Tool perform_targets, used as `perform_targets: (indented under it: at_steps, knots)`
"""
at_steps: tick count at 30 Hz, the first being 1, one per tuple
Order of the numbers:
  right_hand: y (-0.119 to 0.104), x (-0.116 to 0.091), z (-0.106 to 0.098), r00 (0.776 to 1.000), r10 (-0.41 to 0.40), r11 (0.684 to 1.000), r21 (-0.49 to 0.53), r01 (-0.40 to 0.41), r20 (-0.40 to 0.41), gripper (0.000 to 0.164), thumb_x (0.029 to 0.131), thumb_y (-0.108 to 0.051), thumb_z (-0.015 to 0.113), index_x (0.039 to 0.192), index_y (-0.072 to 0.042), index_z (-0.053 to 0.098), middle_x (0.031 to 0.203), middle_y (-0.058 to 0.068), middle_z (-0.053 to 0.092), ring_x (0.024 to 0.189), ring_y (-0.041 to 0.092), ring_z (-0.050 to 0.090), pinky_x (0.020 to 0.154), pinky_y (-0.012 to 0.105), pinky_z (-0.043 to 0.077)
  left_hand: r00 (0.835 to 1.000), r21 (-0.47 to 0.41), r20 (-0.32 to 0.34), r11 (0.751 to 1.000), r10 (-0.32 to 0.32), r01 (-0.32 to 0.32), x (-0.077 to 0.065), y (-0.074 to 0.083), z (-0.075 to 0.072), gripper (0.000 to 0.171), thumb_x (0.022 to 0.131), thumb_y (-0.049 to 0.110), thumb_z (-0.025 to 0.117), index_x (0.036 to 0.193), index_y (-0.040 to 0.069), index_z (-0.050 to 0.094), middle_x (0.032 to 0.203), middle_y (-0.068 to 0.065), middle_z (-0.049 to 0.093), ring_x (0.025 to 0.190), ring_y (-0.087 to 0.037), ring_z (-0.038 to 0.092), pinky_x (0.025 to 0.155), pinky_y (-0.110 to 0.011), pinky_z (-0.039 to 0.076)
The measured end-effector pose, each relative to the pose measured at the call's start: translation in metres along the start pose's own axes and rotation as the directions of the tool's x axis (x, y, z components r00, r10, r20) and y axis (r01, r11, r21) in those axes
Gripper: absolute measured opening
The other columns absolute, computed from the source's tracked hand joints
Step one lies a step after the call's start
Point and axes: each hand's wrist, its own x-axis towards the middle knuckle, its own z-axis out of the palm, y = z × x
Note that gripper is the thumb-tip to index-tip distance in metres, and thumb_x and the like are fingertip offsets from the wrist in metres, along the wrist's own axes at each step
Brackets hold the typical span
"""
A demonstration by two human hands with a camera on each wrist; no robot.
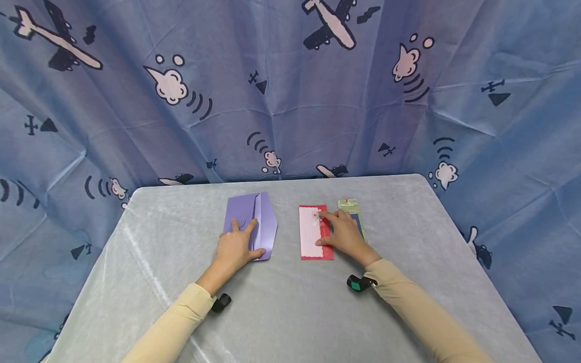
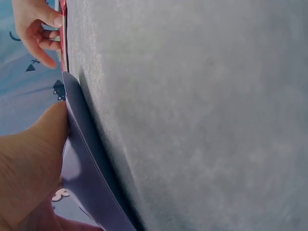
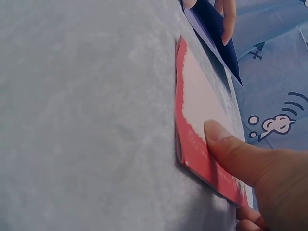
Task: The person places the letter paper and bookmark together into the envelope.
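Note:
A purple envelope [image 1: 240,207] lies on the grey table, a pointed flap on its right side. My left hand [image 1: 233,249] rests on it with fingers spread and thumb near its lower edge; the left wrist view shows the thumb against the purple paper [image 2: 89,159]. To the right is a red card with a pale pink panel [image 1: 310,234] and a small flower decoration. My right hand [image 1: 347,236] touches the card's right part with thumb and a finger; up close, the thumb lies on its face [image 3: 197,103]. The other fingertips are partly hidden.
Partly under the right hand lies a green and dark blue flat item [image 1: 348,204]. The grey table [image 1: 281,312] ends at its back edge before a blue curtain [image 1: 290,101] printed with planes. Each wrist wears a small black device.

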Motion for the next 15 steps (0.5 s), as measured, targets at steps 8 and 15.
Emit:
perform_targets:
  at_steps: [8,15]
  knots:
    - [-0.0009,0.0022,-0.0006,0.999,0.016,1.000,-0.003,-0.016,0.029,0.090,0.066,-0.043,0.090,0.143,-0.014,0.053,0.110,0.018,0.059,0.100,0.032,0.053,0.085,0.046,0.044,1.000,0.010,-0.003,1.000,0.000,0.000,0.0000,0.0002,0.0002,0.092,0.070,0.064,0.078,0.146,0.021,0.049,0.133,-0.043,0.051,0.073,-0.042,0.070,0.076,-0.056,0.053]
    - [-0.0003,0.0033,-0.0003,0.996,0.039,0.998,0.036,-0.042,0.082,0.091,0.069,-0.040,0.088,0.146,-0.011,0.048,0.128,0.022,0.062,0.111,0.037,0.057,0.096,0.051,0.047,1.000,0.006,0.011,1.000,-0.004,0.004,0.0004,0.0007,-0.0005,0.092,0.071,0.063,0.078,0.146,0.021,0.048,0.135,-0.043,0.050,0.074,-0.042,0.070,0.078,-0.057,0.053]
